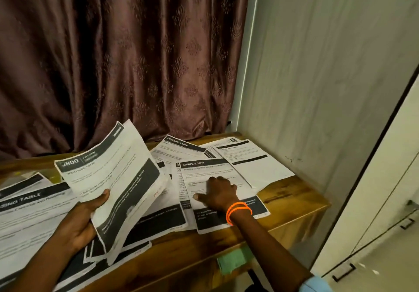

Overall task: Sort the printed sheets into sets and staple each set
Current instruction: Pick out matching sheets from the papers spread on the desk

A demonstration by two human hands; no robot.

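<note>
Sheets (118, 178) are sitting in the left hand (84, 219), thumb curled over their near edge, long axis running up and away, KITCHEN header at the far end. Beyond, the right hand (220, 193) is pressing loosely bent fingers on the LIVING ROOM page (204, 173), header pointing away past its fingertips.

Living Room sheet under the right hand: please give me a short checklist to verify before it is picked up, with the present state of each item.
1. Right hand rests on the Living Room sheet: ok.
2. Heading readable: ok.
3. Sheet free of others on top: ok.
4. Left hand free to help: not ok, it grips the Kitchen sheets.
5. Stapler in sight: not ok, none visible.
6. Sheets beneath belong to the same set: cannot tell.
</note>
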